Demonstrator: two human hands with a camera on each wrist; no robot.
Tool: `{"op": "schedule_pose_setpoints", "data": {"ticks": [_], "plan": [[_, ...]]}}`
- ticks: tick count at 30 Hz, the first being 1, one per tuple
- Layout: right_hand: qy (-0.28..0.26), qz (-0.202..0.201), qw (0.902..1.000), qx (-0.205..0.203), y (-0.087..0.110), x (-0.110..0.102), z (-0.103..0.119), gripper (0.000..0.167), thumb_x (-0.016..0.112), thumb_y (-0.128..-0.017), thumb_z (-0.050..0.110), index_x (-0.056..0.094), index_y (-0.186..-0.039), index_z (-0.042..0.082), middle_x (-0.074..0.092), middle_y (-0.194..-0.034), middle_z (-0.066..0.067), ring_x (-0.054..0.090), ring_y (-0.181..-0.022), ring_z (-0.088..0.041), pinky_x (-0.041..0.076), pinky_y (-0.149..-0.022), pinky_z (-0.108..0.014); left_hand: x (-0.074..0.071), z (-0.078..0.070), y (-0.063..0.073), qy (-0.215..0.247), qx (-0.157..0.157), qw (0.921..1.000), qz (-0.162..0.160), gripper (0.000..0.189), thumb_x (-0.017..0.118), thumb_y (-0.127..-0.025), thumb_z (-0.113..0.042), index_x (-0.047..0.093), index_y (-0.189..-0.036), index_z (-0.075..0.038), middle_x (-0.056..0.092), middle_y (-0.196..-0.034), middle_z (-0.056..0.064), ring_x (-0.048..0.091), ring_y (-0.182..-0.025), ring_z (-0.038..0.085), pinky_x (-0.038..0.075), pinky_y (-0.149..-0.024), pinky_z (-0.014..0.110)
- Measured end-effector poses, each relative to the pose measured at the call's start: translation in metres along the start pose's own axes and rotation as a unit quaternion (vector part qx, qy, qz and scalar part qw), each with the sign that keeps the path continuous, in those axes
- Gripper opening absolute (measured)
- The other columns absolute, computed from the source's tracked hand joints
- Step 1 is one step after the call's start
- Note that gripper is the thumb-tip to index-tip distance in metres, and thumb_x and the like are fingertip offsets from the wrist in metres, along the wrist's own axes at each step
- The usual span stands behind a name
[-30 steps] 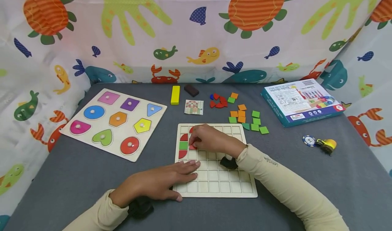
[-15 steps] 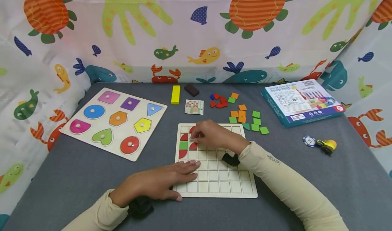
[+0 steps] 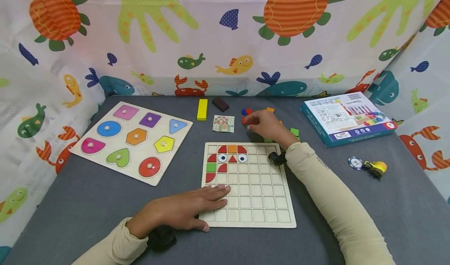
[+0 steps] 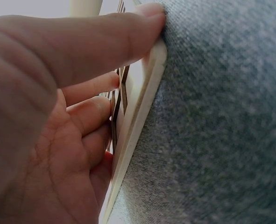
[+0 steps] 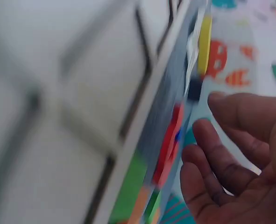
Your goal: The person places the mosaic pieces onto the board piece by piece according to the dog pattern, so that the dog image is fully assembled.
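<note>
My left hand [image 3: 186, 206] lies with extended fingers on the front left corner of a wooden grid board [image 3: 249, 224]. In the left wrist view its thumb [image 4: 142, 35] rests at the board's edge. Beyond the board, my right hand [image 3: 268, 126] hovers over small red pieces [image 3: 249, 111], fingers loosely bent. The right wrist view shows a gap between thumb and fingers, with nothing held, and red pieces [image 5: 168, 147] just past them. Set in the grid are red quarter-round tiles [image 3: 212, 158], a green square [image 3: 211, 167], an orange square [image 3: 232, 149], a red triangle [image 3: 232, 159] and two eye tiles [image 3: 222, 158].
A shape puzzle board [image 3: 130, 155] lies at the left. Behind the grid are a yellow block [image 3: 202, 109], a dark brown block [image 3: 220, 104] and a pattern card [image 3: 223, 123]. Green squares [image 3: 294, 132], a flat box [image 3: 348, 116], a poker chip [image 3: 355, 162] and a yellow-black toy [image 3: 377, 167] lie right.
My right hand has left the upper left of the grid and moved back and right to the red pieces. The eye tiles, orange square and red triangle are now uncovered. My left hand stays put.
</note>
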State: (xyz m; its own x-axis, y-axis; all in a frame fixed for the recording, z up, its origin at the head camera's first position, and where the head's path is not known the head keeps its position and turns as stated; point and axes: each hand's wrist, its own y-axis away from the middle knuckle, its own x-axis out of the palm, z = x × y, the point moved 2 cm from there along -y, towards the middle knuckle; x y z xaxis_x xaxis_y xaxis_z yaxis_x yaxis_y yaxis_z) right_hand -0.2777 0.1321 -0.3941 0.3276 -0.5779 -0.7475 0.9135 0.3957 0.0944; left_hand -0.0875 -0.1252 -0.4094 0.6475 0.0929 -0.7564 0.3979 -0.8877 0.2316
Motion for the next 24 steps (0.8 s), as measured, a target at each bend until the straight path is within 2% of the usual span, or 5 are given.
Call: {"op": "schedule_pose_setpoints", "data": {"ticks": [6,10,15,21,24], "plan": [[-0.028,-0.038,0.9972,0.058,-0.007,-0.016,-0.027,0.029,0.06,-0.096,0.006,0.064,-0.124,-0.001,0.062,-0.12,-0.017,0.055,-0.103,-0.03,0.05,-0.086,-0.041,0.0,0.0,0.0,0.003,0.002,1.0,-0.005,0.073,0.071,-0.089,-0.027,0.036,-0.151,-0.011,0.012,-0.162,0.0,0.008,-0.147,0.018,0.019,-0.115,0.039],[-0.017,-0.039,0.9967,0.069,-0.009,-0.021,-0.033,0.029,0.059,-0.097,0.007,0.064,-0.124,-0.001,0.058,-0.126,-0.02,0.054,-0.098,-0.031,0.049,-0.082,-0.041,0.0,-0.001,0.001,0.001,0.003,1.0,-0.006,0.073,0.071,-0.089,-0.027,0.036,-0.15,-0.01,0.013,-0.162,0.001,0.008,-0.147,0.019,0.019,-0.114,0.039],[0.0,-0.034,0.9968,0.072,-0.012,-0.021,-0.033,0.028,0.061,-0.096,0.01,0.066,-0.122,-0.001,0.048,-0.14,-0.022,0.054,-0.105,-0.034,0.05,-0.086,-0.042,0.0,-0.001,0.003,0.007,-0.001,1.0,-0.003,0.072,0.071,-0.089,-0.027,0.036,-0.151,-0.011,0.013,-0.162,0.0,0.009,-0.147,0.019,0.019,-0.115,0.038],[0.026,-0.008,0.9974,0.067,-0.018,-0.018,-0.034,0.027,0.061,-0.095,0.006,0.065,-0.121,-0.002,0.06,-0.121,-0.02,0.054,-0.109,-0.035,0.046,-0.093,-0.046,0.0,0.0,0.003,0.011,-0.001,0.9999,-0.004,0.073,0.071,-0.089,-0.026,0.035,-0.151,-0.011,0.013,-0.162,0.0,0.008,-0.147,0.019,0.019,-0.115,0.039],[0.037,0.006,0.9969,0.069,-0.019,-0.017,-0.035,0.025,0.062,-0.095,0.006,0.065,-0.119,-0.002,0.061,-0.115,-0.018,0.054,-0.104,-0.033,0.046,-0.091,-0.045,0.0,0.001,0.002,0.009,0.0,1.0,-0.003,0.073,0.071,-0.09,-0.027,0.035,-0.151,-0.011,0.013,-0.162,0.0,0.008,-0.147,0.019,0.019,-0.115,0.039]]}}
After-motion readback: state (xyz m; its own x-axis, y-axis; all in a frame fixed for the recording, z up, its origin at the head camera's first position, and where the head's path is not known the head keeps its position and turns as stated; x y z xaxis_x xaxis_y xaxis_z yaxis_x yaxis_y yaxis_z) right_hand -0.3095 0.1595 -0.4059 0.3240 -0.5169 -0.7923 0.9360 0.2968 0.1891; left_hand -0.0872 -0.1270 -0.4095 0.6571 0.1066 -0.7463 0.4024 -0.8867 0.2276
